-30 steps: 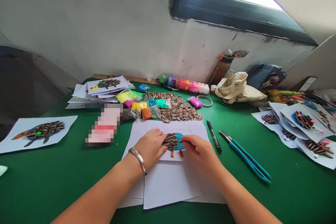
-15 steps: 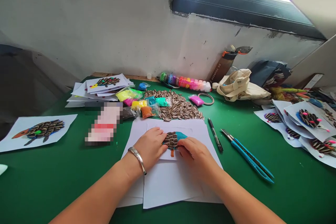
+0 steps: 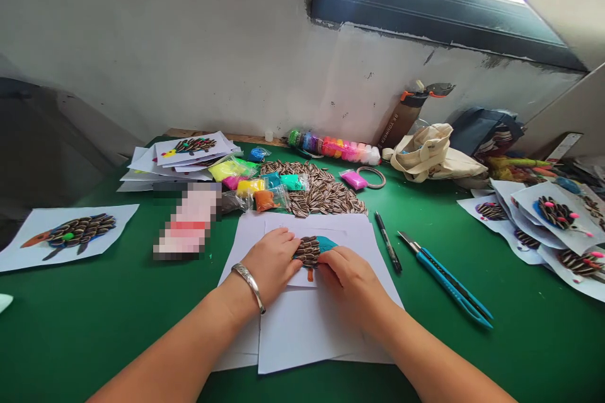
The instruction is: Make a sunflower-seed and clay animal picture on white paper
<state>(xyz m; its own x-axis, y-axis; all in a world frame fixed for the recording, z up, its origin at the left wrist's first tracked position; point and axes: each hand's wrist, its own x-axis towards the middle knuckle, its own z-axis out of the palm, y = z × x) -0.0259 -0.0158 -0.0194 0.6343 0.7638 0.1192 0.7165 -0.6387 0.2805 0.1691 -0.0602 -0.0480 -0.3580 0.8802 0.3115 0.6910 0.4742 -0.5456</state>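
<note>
Green worktable is carrying 2 hands over a white paper sheet. Left hand is lying flat and open, fingertips pressing beside the sunflower seed rows on a teal clay shape, mid-sheet. Right hand is curling in at the shape's right side; cannot tell if it's gripping a seed. Seeds are covering the left part, teal is showing bare at upper right. Loose seed pile is lying just beyond the sheet.

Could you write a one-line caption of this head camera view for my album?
Left hand and right hand touch a sunflower-seed collage on white paper on a green table.
</note>
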